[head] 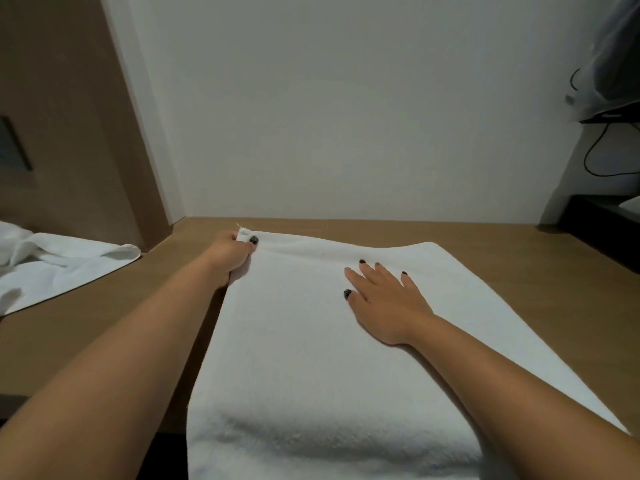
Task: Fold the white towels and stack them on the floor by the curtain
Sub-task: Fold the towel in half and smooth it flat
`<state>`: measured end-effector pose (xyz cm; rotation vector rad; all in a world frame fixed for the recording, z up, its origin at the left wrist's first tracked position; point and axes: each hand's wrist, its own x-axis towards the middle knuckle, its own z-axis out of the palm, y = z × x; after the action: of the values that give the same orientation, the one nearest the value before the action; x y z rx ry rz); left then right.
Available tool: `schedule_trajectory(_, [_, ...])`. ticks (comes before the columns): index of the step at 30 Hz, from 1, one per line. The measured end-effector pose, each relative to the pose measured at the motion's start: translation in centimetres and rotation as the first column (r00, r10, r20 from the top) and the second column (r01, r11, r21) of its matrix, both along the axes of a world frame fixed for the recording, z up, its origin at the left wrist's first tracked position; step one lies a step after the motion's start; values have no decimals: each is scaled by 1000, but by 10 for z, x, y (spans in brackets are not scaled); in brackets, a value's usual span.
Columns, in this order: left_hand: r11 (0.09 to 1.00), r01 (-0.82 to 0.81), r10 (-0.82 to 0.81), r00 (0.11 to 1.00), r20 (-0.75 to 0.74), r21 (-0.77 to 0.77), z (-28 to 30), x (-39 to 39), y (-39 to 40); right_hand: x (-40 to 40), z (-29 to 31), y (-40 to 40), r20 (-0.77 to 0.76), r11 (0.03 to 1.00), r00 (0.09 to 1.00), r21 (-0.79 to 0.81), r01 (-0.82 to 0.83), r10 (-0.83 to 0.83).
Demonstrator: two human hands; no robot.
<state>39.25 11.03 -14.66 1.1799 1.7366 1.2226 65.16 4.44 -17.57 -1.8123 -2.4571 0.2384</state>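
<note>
**Clearly a soft load: take the towel by its corners and edges**

Evidently the white towel [311, 358] is limp terry cloth, light and thick, with no stiffness of its own; it will sag and drape wherever it is not supported. It should not slip much on the wood, and nothing about it is fragile. The best places to take hold, I judge, are the hemmed corners and the far edge, where a pinch gathers both layers and keeps them aligned.

It lies spread flat on the wooden table [519, 258], running from the near edge, where it hangs over slightly, to a far hem close to the wall. It looks already doubled lengthwise, with a soft ridge along the far end and a loose thread at the far left corner.

The left hand [230, 252] grips that far left corner, fingers curled around the hem. The right hand [384, 299] rests flat on the cloth with its fingers straight and spread, pressing it down.

To the left, a second white towel [59, 265] lies crumpled, unfolded, on a neighbouring surface. At upper right a sheer curtain [609, 57] hangs, with dark cables [595, 161] below it.
</note>
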Motion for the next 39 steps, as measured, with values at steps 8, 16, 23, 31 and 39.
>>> schedule_trajectory(8, [997,-1,59,625,-778,74,-8,31,23,-6,1,12,37,998,998,-41,57,-55])
schedule_trajectory(16, [903,213,-427,344,-836,-374,-29,73,-3,9,12,50,57,1000,998,14,12,-13])
schedule_trajectory(23, [905,229,-417,310,-854,-359,-31,66,-4,72,6,81,90,967,964,-32,253,-249])
schedule_trajectory(31, [902,209,-425,282,-860,-378,-29,69,5,53,9,53,124,992,985,65,109,-117])
schedule_trajectory(39, [904,270,-400,267,-877,-330,-26,67,6,40,3,55,105,996,992,-43,80,-75])
